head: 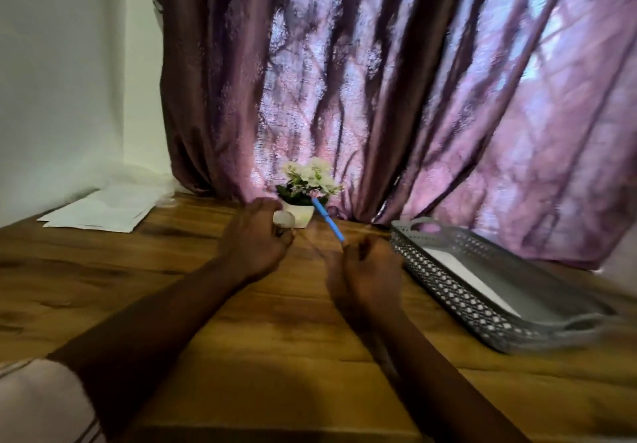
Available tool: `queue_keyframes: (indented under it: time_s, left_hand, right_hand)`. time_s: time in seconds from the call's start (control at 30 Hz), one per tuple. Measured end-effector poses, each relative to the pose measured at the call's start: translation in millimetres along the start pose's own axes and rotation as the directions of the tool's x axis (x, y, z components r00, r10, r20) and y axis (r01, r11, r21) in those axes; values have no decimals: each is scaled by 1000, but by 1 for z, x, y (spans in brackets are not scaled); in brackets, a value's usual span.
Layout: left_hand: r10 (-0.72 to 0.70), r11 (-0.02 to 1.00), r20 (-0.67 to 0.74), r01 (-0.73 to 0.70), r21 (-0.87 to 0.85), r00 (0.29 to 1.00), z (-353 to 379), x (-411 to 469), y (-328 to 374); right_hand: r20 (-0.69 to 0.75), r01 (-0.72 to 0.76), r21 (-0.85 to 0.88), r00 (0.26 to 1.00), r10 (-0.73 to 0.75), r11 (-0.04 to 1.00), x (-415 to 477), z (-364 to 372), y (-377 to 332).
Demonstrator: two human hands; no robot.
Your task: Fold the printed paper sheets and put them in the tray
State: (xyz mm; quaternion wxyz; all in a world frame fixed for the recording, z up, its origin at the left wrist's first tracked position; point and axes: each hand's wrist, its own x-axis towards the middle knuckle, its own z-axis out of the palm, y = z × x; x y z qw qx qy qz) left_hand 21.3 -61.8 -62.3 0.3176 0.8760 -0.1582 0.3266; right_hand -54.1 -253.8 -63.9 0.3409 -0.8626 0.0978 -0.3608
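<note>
One blue pen [327, 220] gripped in right hand [368, 270], tray [448, 289] just beside

Wooden table [103, 270] w/ paper sheets [103, 210], flower pot [303, 216], grey tray [448, 291].

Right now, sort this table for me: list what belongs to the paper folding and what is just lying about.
Job: paper sheets, far left; tray; white sheet in it.
Lying about: blue pen in the right hand; potted flowers.

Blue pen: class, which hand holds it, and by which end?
The right hand grips the blue pen by its near, lower end; the rest sticks up free.
</note>
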Motion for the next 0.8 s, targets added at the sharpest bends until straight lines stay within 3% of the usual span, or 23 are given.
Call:
queue_keyframes:
  time_s: [0.13,0.23,0.37,0.47,0.63,0.8]
  left_hand:
    - [110,981,48,-100,-169,993,7,-39,65]
    - [182,965,64,-165,-205,981,13,-60,98]
    - [155,965,131,-122,-230,979,27,-75,122]
    - [136,973,188,-94,-213,973,40,-82,133]
    - [156,987,360,-161,-16,920,50,-91,132]
    - [135,991,397,-121,-59,908,41,-95,135]
  right_hand:
    - [-123,64,-220,988,-93,973,-24,-92,45]
    - [-107,51,-323,990,-90,945,-48,-129,61]
    - [-53,13,-432,998,-40,902,-65,-139,77]
    - [-6,-25,-464,1000,25,885,-64,-137,83]
    - [12,-24,-481,999,34,876,-64,-133,84]
    - [-4,49,-485,998,-59,873,-71,-136,76]
